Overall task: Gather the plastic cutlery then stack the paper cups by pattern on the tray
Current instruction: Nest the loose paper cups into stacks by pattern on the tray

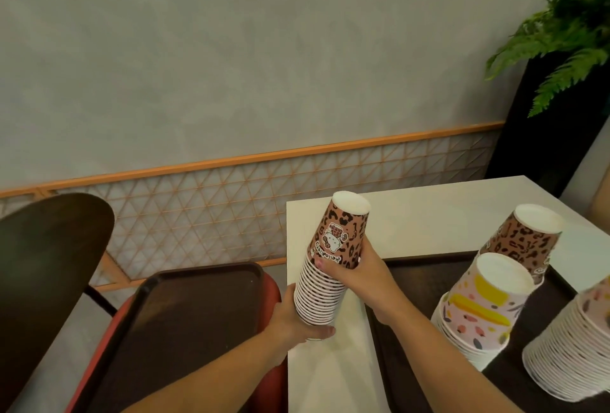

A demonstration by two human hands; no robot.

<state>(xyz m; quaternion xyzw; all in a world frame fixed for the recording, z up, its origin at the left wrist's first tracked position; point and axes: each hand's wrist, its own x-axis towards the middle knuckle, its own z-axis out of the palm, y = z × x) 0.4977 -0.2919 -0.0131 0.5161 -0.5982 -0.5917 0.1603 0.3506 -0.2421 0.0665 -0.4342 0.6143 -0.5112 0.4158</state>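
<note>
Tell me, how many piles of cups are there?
4. One leopard stack is in both hands, another leopard stack stands behind the pastel stack on the tray, and a stack at the right edge is partly cut off.

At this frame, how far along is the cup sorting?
Done: three upside-down stacks stand on the tray on the table, one leopard stack and two pastel stacks. In hand: another leopard stack, left hand at its base, right hand higher. Left: setting it down, likely with the leopard cups. No cutlery in view.
</note>
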